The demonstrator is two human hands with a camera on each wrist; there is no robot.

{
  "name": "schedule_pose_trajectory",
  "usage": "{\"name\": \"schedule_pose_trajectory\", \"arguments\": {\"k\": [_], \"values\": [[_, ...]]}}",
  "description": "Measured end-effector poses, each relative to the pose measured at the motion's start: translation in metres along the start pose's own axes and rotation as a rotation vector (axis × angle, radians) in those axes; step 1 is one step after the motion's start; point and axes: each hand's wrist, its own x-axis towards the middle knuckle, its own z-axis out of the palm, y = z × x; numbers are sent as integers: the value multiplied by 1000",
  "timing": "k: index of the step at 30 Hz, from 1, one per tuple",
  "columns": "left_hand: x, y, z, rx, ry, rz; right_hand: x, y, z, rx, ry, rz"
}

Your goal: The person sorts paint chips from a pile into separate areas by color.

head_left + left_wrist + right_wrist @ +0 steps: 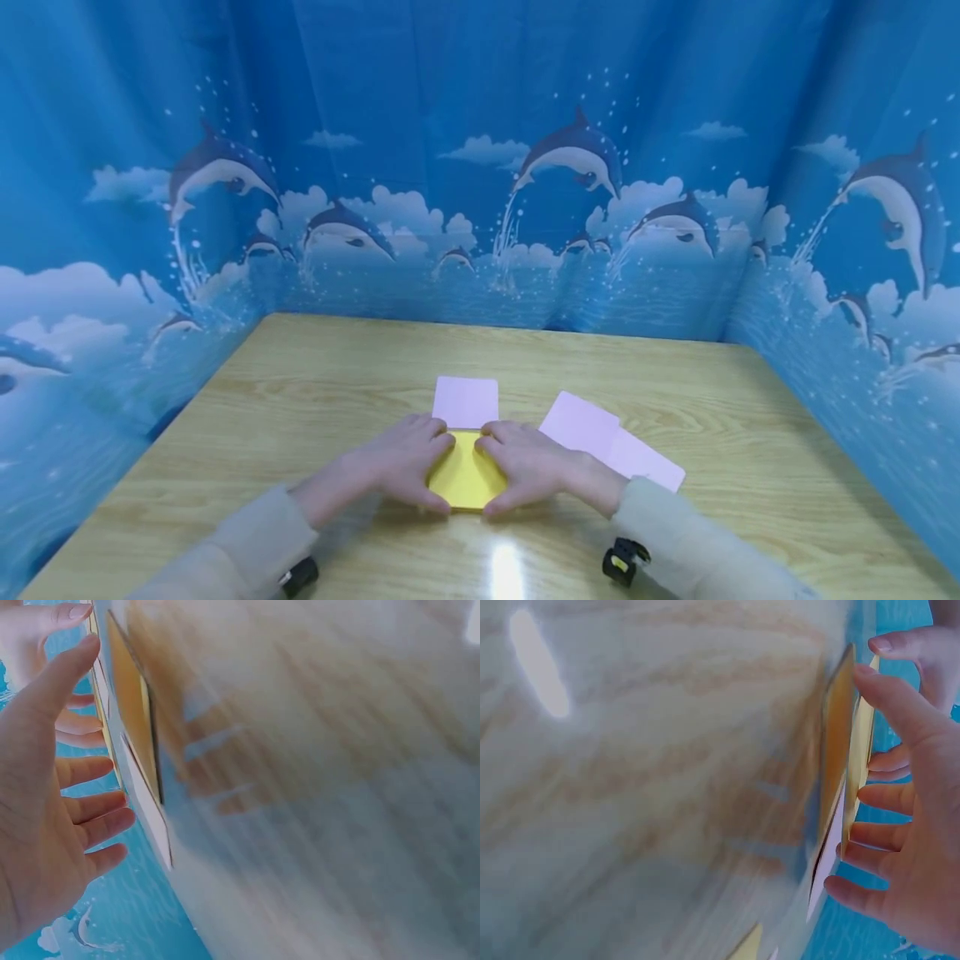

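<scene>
A thin, square yellow card (468, 472) lies between the two hands near the middle of the wooden table. My left hand (411, 463) holds its left side, thumb by the near corner and fingers toward the far corner. On the opposite side my right hand (525, 467) grips it in the same way. Both wrist views show the yellow card (133, 701) edge-on; whether it fully touches the glossy tabletop I cannot tell. Directly behind it lies a pale pink square card (465, 402), its near edge at the yellow one.
Two more pale pink cards (581, 423) lie joined or overlapping to the right, partly behind my right forearm. The wooden table (330, 358) ends at a blue dolphin-print curtain (420, 125) at the back and sides. Dark straps (624, 562) sit on both wrists.
</scene>
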Motion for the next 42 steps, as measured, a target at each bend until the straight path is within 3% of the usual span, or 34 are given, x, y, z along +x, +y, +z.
{"name": "schedule_pose_trajectory", "arguments": {"k": [12, 42], "values": [[-9, -4, 11, 10, -16, -18, 11, -10, 5, 1, -55, 27], [-7, -9, 10, -51, -81, -31, 14, -6, 7, 0, -43, 12]]}}
